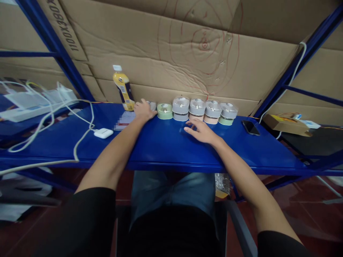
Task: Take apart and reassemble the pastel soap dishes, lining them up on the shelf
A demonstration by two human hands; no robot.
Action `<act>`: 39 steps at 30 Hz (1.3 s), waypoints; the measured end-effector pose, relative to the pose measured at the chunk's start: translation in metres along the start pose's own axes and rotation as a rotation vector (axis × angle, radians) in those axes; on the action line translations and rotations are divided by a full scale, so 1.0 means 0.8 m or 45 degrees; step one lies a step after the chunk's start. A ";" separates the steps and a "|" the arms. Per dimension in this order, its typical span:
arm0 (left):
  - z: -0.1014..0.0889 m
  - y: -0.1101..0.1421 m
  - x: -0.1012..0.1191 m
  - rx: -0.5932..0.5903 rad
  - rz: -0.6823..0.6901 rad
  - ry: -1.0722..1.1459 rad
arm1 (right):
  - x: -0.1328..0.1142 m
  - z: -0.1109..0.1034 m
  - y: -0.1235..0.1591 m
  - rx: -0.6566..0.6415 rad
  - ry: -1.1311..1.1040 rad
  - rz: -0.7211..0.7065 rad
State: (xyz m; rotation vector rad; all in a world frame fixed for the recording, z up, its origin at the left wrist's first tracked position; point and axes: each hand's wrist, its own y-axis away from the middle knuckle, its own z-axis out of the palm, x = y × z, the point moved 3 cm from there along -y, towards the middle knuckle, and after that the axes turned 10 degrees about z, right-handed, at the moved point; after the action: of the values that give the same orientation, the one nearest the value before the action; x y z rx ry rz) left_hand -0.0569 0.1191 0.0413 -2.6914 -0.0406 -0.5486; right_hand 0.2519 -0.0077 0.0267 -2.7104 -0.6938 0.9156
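My left hand (145, 110) is at the left end of a row of small rounded boxes, its fingers closed round a grey box (153, 105) that it partly hides. Just right of it sits a single green box (165, 111). Beyond that, boxes stand in stacks of two: a grey stack (181, 109), a grey-on-pink stack (197, 109), another grey-on-pink stack (212, 111) and a grey-on-green stack (227, 113). Their tops look clear, with something small inside that I cannot make out. My right hand (200, 131) hovers in front of the stacks, fingers apart, holding nothing.
A yellow drink bottle (123, 89) stands behind a paper booklet (124, 120) on the blue table (171, 150). Left lie a white earbud case (103, 133) and cables by a power strip (34, 107). A phone (251, 127) and an open carton (286, 125) are right.
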 end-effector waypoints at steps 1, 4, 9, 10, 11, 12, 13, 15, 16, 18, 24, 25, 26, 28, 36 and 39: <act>-0.004 0.001 -0.002 0.034 -0.005 0.038 | 0.000 0.000 0.000 -0.002 0.003 0.002; -0.021 0.004 -0.008 0.224 0.012 0.178 | 0.001 0.000 0.000 0.012 0.008 0.007; -0.052 0.034 0.009 0.457 0.428 0.501 | 0.001 -0.011 0.000 0.288 -0.011 0.052; -0.054 0.049 0.018 0.427 0.564 0.540 | 0.000 -0.015 0.001 0.358 -0.031 0.059; -0.055 0.067 0.028 0.355 0.684 0.563 | -0.001 -0.019 0.002 0.410 -0.054 0.052; -0.054 0.085 0.038 0.254 0.792 0.584 | -0.003 -0.023 0.003 0.433 -0.076 0.030; -0.051 0.104 0.049 0.136 0.893 0.611 | -0.006 -0.026 0.005 0.424 -0.093 -0.007; -0.040 0.137 0.068 -0.124 1.080 0.686 | -0.012 -0.028 0.007 0.317 -0.101 -0.093; -0.033 0.150 0.076 -0.231 1.152 0.725 | -0.014 -0.026 0.009 0.235 -0.096 -0.125; -0.019 0.166 0.088 -0.365 1.254 0.792 | -0.017 -0.020 0.010 0.072 -0.075 -0.154; 0.008 0.171 0.089 -0.415 1.259 0.927 | -0.021 -0.001 0.011 -0.118 -0.065 -0.159; 0.011 0.171 0.087 -0.425 1.225 0.937 | -0.021 0.000 0.011 -0.110 -0.057 -0.151; 0.013 0.171 0.084 -0.437 1.185 0.941 | -0.022 0.000 0.011 -0.096 -0.048 -0.138; 0.016 0.171 0.078 -0.450 1.112 0.924 | -0.021 -0.004 0.011 -0.069 -0.051 -0.095; 0.007 0.179 0.075 -0.436 1.289 0.648 | 0.025 -0.060 0.013 0.126 -0.066 0.345; 0.004 0.183 0.077 -0.430 1.353 0.620 | 0.041 -0.069 0.013 0.107 -0.036 0.463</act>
State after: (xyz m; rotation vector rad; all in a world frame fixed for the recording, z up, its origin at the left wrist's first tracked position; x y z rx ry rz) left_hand 0.0160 -0.0176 0.0081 -2.2983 1.5983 -0.8379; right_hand 0.3125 -0.0030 0.0502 -2.8007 -0.1593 1.0330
